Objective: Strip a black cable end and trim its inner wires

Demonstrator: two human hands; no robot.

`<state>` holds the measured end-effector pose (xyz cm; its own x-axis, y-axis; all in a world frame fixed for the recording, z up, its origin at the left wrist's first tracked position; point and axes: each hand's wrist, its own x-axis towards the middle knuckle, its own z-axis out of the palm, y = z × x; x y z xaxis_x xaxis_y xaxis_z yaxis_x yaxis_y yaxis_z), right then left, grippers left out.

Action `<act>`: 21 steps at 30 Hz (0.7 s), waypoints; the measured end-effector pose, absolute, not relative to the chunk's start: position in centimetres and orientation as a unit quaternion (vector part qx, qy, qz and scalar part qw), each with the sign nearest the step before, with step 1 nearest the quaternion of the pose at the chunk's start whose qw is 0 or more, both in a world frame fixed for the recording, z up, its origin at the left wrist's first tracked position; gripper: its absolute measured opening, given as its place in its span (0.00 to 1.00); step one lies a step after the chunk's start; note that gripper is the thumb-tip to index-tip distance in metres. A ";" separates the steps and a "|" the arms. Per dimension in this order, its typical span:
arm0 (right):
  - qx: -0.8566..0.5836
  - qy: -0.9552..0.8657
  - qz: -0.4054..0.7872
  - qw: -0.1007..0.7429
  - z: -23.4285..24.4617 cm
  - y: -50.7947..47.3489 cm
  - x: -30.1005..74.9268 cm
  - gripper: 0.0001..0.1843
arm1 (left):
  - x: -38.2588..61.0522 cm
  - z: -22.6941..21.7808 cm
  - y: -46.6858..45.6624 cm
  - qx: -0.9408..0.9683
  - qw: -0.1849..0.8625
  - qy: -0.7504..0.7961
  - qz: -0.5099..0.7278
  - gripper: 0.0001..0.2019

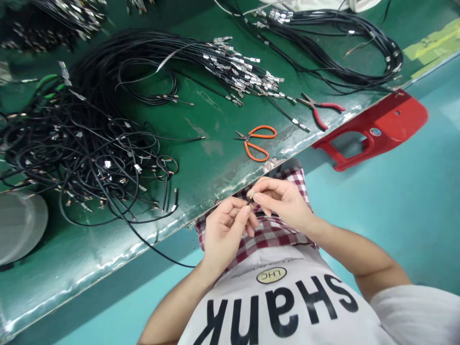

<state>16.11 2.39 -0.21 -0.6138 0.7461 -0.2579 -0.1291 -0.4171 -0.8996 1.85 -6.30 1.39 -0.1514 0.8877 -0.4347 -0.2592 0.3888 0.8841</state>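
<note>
The left hand and right hand work just below the bench edge, at 6 o'clock from the orange scissors; their fingertips, nearly closed, pinch a thin black cable end.

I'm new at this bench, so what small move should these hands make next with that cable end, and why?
Probably work the tip of the thin black cable with the right hand, steadied by the left hand: both pinch it, while the orange-handled scissors lie untouched.

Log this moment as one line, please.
left hand, right hand: pinch black cable end | near: orange scissors, red-handled pliers
</note>
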 end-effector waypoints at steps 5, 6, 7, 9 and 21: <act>-0.351 -0.612 0.631 0.323 -0.2 1.9 16.4 0.07 | 2.1 0.8 -6.5 0.249 0.607 0.561 0.505 0.11; -0.349 -0.634 0.609 0.325 -0.2 1.9 16.4 0.07 | 2.1 0.7 -6.5 0.247 0.609 0.555 0.510 0.10; -0.346 -0.643 0.602 0.324 -0.2 1.9 16.5 0.07 | 2.0 0.7 -6.5 0.246 0.610 0.551 0.514 0.10; -0.343 -0.623 0.627 0.318 -0.2 2.0 16.4 0.06 | 2.0 0.6 -6.6 0.247 0.610 0.548 0.516 0.09; -0.333 -0.599 0.656 0.317 -0.2 2.3 16.0 0.04 | 2.1 0.2 -6.9 0.262 0.597 0.556 0.516 0.08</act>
<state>16.02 2.33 -0.18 -0.5776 0.8144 -0.0568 -0.0165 -0.0812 -0.9966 2.05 -6.90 0.20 -0.1504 0.9068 -0.3938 -0.3243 0.3311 0.8861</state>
